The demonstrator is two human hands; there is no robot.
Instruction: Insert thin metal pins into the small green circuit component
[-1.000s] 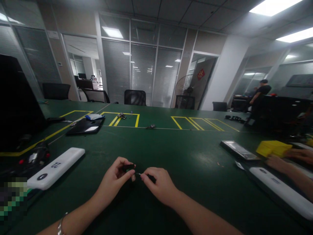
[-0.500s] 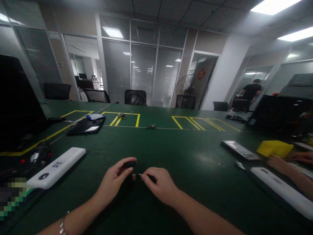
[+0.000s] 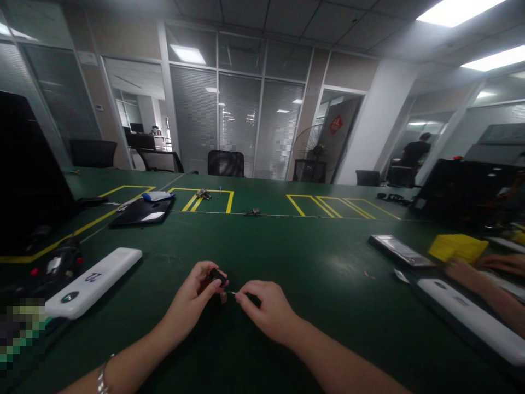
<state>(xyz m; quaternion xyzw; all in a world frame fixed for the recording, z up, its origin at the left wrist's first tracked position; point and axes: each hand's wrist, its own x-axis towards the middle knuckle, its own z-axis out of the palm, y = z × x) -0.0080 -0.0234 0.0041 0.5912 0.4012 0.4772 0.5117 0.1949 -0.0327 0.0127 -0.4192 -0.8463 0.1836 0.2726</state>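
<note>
Over the near middle of the green table (image 3: 287, 257), my left hand (image 3: 192, 295) is closed on a small black part (image 3: 218, 277), pinched between thumb and fingers. The part is too small and dark to name. My right hand (image 3: 268, 309) pinches a thin tool with a pale metal tip (image 3: 232, 293). That tip points left, close to the underside of the black part. I cannot tell whether they touch. Most of the tool is hidden in my right fingers.
A white power bank marked 22 (image 3: 96, 282) lies at left, beside a black laptop-like slab (image 3: 143, 212). Small metal parts (image 3: 253, 212) sit farther back. At right are a framed device (image 3: 402, 251), a yellow block (image 3: 457, 247), another white bar (image 3: 471, 317) and another person's hands (image 3: 467, 273).
My left hand has turned, tilting the black part downward to the right. Its fingers are a little higher and curled more. My right hand stays nearly in place, with the tip still near the part.
</note>
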